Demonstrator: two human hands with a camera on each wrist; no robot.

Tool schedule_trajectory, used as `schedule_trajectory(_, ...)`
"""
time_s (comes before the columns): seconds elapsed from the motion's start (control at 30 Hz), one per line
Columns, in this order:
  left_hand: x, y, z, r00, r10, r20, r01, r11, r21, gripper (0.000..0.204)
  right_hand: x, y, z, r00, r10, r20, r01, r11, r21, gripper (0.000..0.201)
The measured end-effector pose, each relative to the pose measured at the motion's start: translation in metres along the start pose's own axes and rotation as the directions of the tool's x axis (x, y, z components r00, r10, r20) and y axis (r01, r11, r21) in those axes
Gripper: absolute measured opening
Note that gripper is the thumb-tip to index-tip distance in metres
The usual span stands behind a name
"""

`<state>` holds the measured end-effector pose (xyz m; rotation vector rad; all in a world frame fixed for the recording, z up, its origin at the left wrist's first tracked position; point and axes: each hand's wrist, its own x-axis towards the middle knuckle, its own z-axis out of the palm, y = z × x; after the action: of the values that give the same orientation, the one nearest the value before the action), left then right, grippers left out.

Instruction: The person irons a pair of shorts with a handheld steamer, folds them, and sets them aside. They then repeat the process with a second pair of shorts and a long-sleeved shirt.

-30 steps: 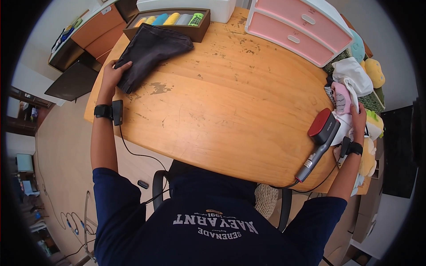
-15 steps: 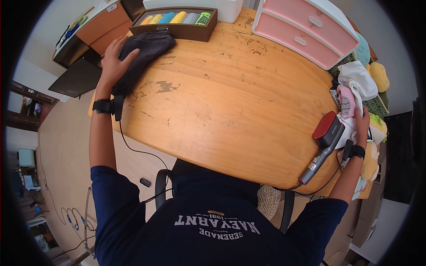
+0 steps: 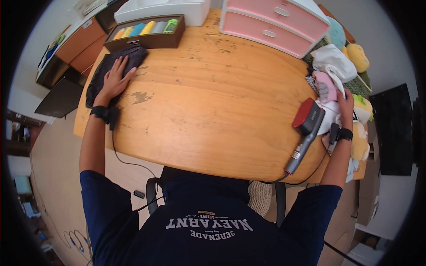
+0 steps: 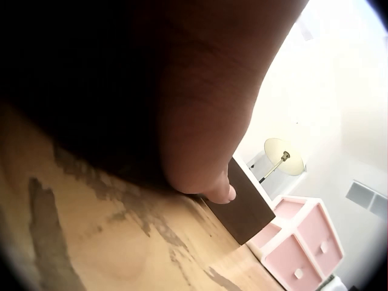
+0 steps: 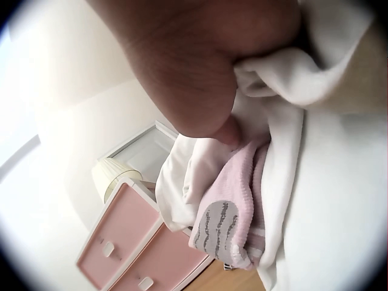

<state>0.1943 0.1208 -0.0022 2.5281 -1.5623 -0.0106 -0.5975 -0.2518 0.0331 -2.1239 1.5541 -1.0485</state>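
Note:
A dark folded piece of cloth (image 3: 100, 77), likely a garment, lies at the table's left edge in the head view. My left hand (image 3: 116, 80) rests on top of it, fingers stretched and thumb spread. In the left wrist view the thumb (image 4: 215, 188) shows close over the worn tabletop. At the right, my right hand (image 3: 346, 105) is in a pile of laundry and grips a white cloth (image 5: 282, 76), which bunches at the hand. Its thumb reaches a pink fuzzy item with a grey striped patch (image 5: 221, 227). The other right fingertips are hidden by cloth.
A grey and red handheld steamer (image 3: 306, 128) with a cord lies left of the right hand. At the back stand a brown box of rolled colourful items (image 3: 151, 42) and a pink drawer unit (image 3: 266, 33). Plush toys (image 3: 357, 57) crowd the right edge.
My left hand has let go of the dark cloth's edge and now lies flat on it. The cloth has become more compact and lies closer to the left edge. My right hand stays in the laundry.

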Motion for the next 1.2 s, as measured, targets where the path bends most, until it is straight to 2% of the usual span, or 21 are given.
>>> schedule_trajectory(0.1,0.001,-0.007,-0.001,0.998,0.063,-0.026,-0.065,0.992,-0.109,0.074,0.006,-0.025,-0.012,0.999,0.034,-0.026,-0.035,0.999,-0.011,0.027)
schedule_trajectory(0.17,0.003,-0.019,0.008,0.986,0.107,-0.125,-0.137,0.954,-0.266,0.069,0.016,-0.034,-0.015,0.998,-0.001,-0.058,-0.002,0.999,-0.048,0.027)
schedule_trajectory(0.2,0.001,-0.016,0.007,0.986,0.110,-0.123,-0.140,0.953,-0.269,0.069,0.024,-0.036,-0.017,0.998,0.001,-0.059,-0.004,0.999,-0.052,0.027)
schedule_trajectory(0.3,0.000,-0.010,0.003,0.987,0.073,-0.141,-0.118,0.933,-0.339,0.067,0.046,-0.055,-0.029,0.964,0.020,-0.263,-0.016,1.000,0.020,0.031)
schedule_trajectory(0.33,0.000,-0.009,0.002,0.988,0.068,-0.142,-0.113,0.933,-0.341,0.067,0.052,-0.068,-0.036,0.965,0.018,-0.263,-0.013,1.000,0.020,0.031)
schedule_trajectory(0.4,-0.001,-0.009,0.002,0.988,0.058,-0.141,-0.104,0.933,-0.343,0.067,0.068,-0.081,-0.049,0.932,0.000,-0.363,0.090,0.969,0.231,0.029)
schedule_trajectory(0.43,0.000,-0.010,0.002,0.987,0.054,-0.149,-0.104,0.928,-0.358,0.067,0.075,-0.091,-0.056,0.933,-0.001,-0.359,0.090,0.969,0.230,0.029)
schedule_trajectory(0.5,-0.003,-0.008,0.002,0.987,0.049,-0.151,-0.103,0.921,-0.375,0.067,0.083,-0.118,-0.070,0.924,-0.085,-0.373,0.239,0.890,0.388,0.025)
schedule_trajectory(0.67,-0.006,0.001,-0.003,0.979,-0.036,-0.203,-0.065,0.881,-0.468,0.067,0.061,-0.215,-0.077,0.914,-0.112,-0.391,0.323,0.783,0.531,0.026)
schedule_trajectory(0.73,-0.010,0.009,-0.009,0.969,-0.044,-0.244,-0.075,0.886,-0.457,0.065,0.034,-0.267,-0.068,0.915,-0.112,-0.387,0.367,0.628,0.686,0.027)
schedule_trajectory(0.8,-0.015,0.031,-0.022,0.957,-0.043,-0.287,-0.092,0.893,-0.441,0.063,0.011,-0.299,-0.053,0.926,-0.121,-0.357,0.356,0.592,0.723,0.030)
schedule_trajectory(0.87,-0.029,0.076,-0.039,0.888,0.101,-0.449,-0.272,0.902,-0.336,0.062,-0.012,-0.325,-0.032,0.974,-0.125,-0.189,0.227,0.535,0.814,0.032)
schedule_trajectory(0.93,-0.039,0.124,-0.051,0.797,0.251,-0.549,-0.487,0.804,-0.341,0.071,-0.038,-0.335,0.001,0.978,-0.192,0.083,0.022,0.488,0.873,0.033)
schedule_trajectory(0.97,-0.048,0.153,-0.059,0.795,0.253,-0.552,-0.523,0.746,-0.412,0.074,-0.059,-0.347,0.024,0.968,-0.182,0.173,-0.068,0.472,0.879,0.033)
schedule_trajectory(1.0,-0.056,0.177,-0.062,0.792,0.253,-0.556,-0.553,0.682,-0.478,0.077,-0.080,-0.356,0.047,0.949,-0.172,0.263,-0.160,0.455,0.876,0.034)
schedule_trajectory(1.07,-0.061,0.198,-0.044,0.874,0.243,-0.422,-0.476,0.605,-0.638,0.077,-0.109,-0.350,0.086,0.857,-0.139,0.497,-0.387,0.462,0.798,0.028)
schedule_trajectory(1.13,-0.062,0.211,-0.013,0.820,0.412,-0.397,-0.546,0.359,-0.757,0.075,-0.143,-0.336,0.129,0.745,-0.084,0.662,-0.560,0.461,0.688,0.026)
schedule_trajectory(1.17,-0.064,0.213,-0.004,0.853,0.410,-0.322,-0.466,0.323,-0.824,0.062,-0.147,-0.326,0.138,0.745,-0.078,0.663,-0.563,0.459,0.687,0.026)
schedule_trajectory(1.2,-0.067,0.216,-0.004,0.852,0.416,-0.319,-0.465,0.320,-0.825,0.062,-0.150,-0.318,0.145,0.736,-0.059,0.674,-0.542,0.545,0.640,0.025)
